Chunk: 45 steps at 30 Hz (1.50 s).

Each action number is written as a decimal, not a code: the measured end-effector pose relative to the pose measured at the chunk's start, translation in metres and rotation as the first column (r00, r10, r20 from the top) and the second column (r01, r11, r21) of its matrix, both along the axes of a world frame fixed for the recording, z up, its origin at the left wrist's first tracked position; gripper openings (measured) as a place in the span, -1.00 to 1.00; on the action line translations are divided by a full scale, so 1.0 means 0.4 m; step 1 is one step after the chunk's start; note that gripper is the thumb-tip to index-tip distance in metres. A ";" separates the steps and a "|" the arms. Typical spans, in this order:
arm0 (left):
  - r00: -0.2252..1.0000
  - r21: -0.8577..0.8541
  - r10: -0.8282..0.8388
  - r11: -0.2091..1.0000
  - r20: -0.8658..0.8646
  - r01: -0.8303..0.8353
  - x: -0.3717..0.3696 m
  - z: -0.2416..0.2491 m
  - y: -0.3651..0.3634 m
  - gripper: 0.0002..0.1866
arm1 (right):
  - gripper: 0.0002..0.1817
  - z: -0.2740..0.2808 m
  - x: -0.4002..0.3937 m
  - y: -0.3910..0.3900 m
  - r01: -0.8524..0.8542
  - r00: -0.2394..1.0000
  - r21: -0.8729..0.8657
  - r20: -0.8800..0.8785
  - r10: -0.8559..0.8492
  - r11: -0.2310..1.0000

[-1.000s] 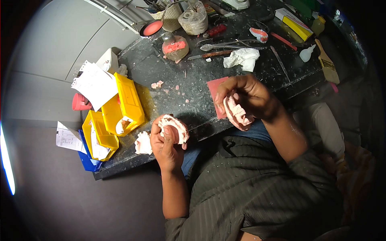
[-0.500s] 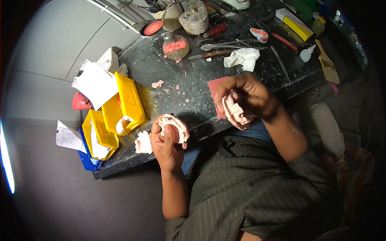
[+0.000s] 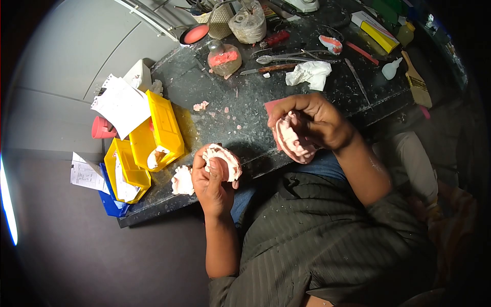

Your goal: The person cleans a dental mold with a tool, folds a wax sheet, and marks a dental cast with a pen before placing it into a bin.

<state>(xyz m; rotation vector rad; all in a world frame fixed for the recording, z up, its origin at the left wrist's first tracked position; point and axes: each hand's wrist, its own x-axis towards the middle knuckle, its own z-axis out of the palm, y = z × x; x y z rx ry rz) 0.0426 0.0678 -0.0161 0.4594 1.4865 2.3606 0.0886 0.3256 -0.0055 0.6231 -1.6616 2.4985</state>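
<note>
My left hand (image 3: 210, 187) is closed around a pale pink dental cast (image 3: 225, 161), thumb across its inner side, near the bench's front edge. In my right hand (image 3: 322, 120) is another pale pink dental cast (image 3: 292, 140), gripped by the fingers from above and tilted, its ridged side showing. Behind that cast lies a pink wax sheet (image 3: 271, 106), partly hidden by the hand. A third pale cast piece (image 3: 182, 180) rests on the bench just left of my left hand.
Yellow bins (image 3: 166, 130) with papers (image 3: 121, 106) stand at the left. Across the dark bench (image 3: 204, 133) lie pink crumbs (image 3: 201, 106), a knife (image 3: 268, 69), a crumpled tissue (image 3: 309, 74), a glass burner (image 3: 224, 59), a pan of pink wax (image 3: 196, 35) and a brush (image 3: 418, 84).
My right hand has turned the cast it holds and shifted it slightly left, so more of its ridged side faces the camera. My left hand stays almost still.
</note>
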 end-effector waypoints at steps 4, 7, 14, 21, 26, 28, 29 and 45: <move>1.000 -0.009 0.007 1.000 0.011 -0.006 0.000 -0.002 -0.004 -0.60 | -0.68 0.020 0.008 -0.009 0.094 0.984 0.082 0.146 -0.106 0.992; 1.000 -0.012 -0.008 1.000 -0.004 0.008 -0.002 -0.003 -0.004 -0.60 | -0.65 0.008 0.000 -0.023 0.179 0.964 0.120 0.176 -0.198 0.977; 1.000 -0.019 -0.004 1.000 -0.012 0.004 -0.002 -0.005 -0.004 -0.60 | -0.61 0.021 0.002 -0.032 0.190 0.936 0.070 0.288 -0.202 0.979; 1.000 -0.027 0.010 1.000 0.001 -0.010 0.000 -0.003 -0.003 -0.60 | -0.62 0.002 -0.003 -0.032 0.211 0.949 0.046 0.231 -0.216 0.976; 1.000 -0.028 -0.003 1.000 -0.007 0.003 -0.002 -0.003 -0.004 -0.60 | -0.61 -0.012 -0.008 -0.026 0.208 0.960 0.057 0.181 -0.215 0.977; 1.000 -0.035 0.001 0.999 0.008 -0.001 -0.001 -0.002 -0.004 -0.60 | -0.60 -0.019 -0.008 -0.026 0.225 0.962 0.065 0.142 -0.232 0.972; 1.000 -0.031 -0.006 1.000 0.002 0.006 -0.003 -0.002 -0.003 -0.60 | -0.60 -0.013 -0.007 -0.024 0.215 0.963 0.060 0.155 -0.222 0.975; 1.000 -0.028 0.008 1.000 0.024 -0.008 0.003 0.003 -0.003 -0.62 | -0.68 -0.012 -0.008 -0.029 0.210 0.966 0.100 0.132 -0.222 0.973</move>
